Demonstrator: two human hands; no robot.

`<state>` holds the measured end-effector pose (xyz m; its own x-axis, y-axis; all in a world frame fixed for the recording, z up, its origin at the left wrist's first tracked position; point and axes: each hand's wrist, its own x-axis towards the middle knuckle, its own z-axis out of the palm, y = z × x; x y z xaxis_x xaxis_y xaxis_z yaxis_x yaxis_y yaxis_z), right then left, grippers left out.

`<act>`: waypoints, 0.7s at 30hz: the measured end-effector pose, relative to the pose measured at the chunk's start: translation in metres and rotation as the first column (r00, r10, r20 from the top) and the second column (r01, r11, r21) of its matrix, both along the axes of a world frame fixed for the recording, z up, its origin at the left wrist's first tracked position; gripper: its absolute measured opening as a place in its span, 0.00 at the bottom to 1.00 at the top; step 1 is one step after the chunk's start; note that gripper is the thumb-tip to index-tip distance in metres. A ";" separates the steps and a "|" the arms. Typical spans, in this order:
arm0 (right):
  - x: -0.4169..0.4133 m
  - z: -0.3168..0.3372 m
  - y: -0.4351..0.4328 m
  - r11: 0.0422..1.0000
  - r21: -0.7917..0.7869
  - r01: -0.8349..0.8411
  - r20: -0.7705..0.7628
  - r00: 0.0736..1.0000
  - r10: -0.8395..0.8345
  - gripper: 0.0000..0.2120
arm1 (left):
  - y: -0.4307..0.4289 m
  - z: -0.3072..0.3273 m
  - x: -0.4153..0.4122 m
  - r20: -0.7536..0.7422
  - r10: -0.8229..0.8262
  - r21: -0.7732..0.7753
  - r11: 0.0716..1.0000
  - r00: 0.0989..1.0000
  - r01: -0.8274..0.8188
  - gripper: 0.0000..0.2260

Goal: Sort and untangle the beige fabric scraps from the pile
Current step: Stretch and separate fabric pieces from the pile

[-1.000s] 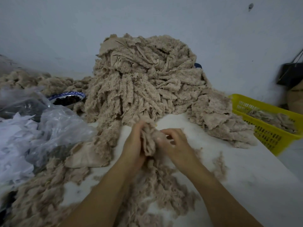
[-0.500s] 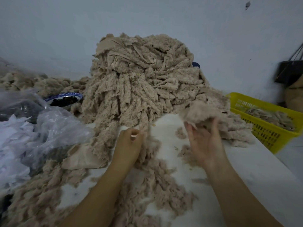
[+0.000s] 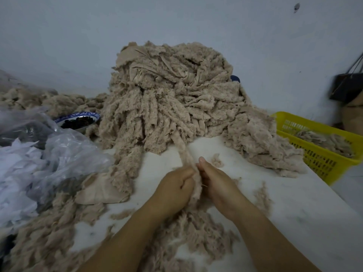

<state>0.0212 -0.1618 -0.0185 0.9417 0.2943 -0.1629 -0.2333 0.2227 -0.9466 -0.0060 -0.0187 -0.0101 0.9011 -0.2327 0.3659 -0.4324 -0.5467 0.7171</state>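
Currently, you are gripping one beige strand [image 3: 183,150] with both hands, low over the worktop [image 3: 294,213]. Your left hand [image 3: 173,186] is curling its fingers [image 3: 185,172] round the near end of the strand. Your right hand [image 3: 219,185] is pinching the same strand from the opposite side, with the thumb pointing up. The two hands are working almost touching, probably so that a short length can be teased apart without tearing.

The strand is running up from your hands into the front foot of the pile [image 3: 172,99], which is standing against the wall behind the worktop. Its far end is lying buried among the other strips, so it is not yet free. Expect resistance, since the fluffy edges are likely catching on their neighbours.

Loose scraps [image 3: 196,232] are lying on the worktop under and in front of your wrists. A yellow basket [image 3: 294,119] is sitting at your right, beside the pile, and is already holding some beige pieces; it is probably serving as the place for sorted strips. Crumpled plastic bags [image 3: 59,154] are lying at your left.
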 end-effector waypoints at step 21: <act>-0.013 0.007 -0.006 0.756 -0.639 0.142 0.527 0.797 0.296 0.19 | 0.029 0.038 0.070 -0.526 -0.334 -0.801 -0.114 0.782 -0.587 0.15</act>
